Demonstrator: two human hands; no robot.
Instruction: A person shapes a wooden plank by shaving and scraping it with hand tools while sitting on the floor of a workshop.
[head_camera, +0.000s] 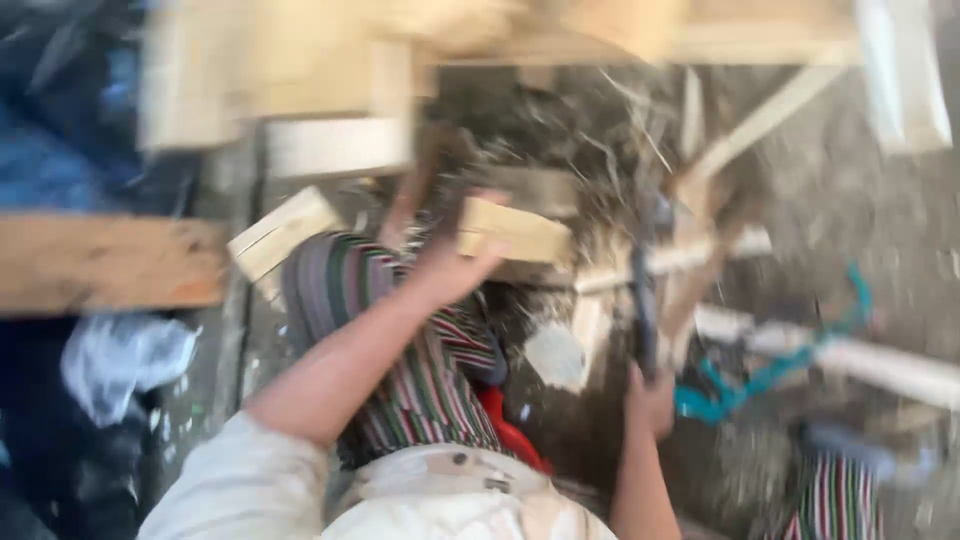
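The picture is heavily blurred by motion. My left hand (440, 258) reaches forward over my striped trouser leg (400, 330) and touches a short pale wooden block (515, 232); its fingers seem to wrap the block's near end. My right hand (650, 398) is closed round the handle of a long dark tool (643, 300) that points away from me toward the wood scraps. What kind of tool it is stays unclear in the blur.
Pale wooden planks and offcuts (300, 70) lie stacked at the top. A brown board (100, 262) juts in from the left over blue sheeting (50, 160). White pipes (880, 365) and a teal cord (770, 375) lie on the dusty grey floor at right.
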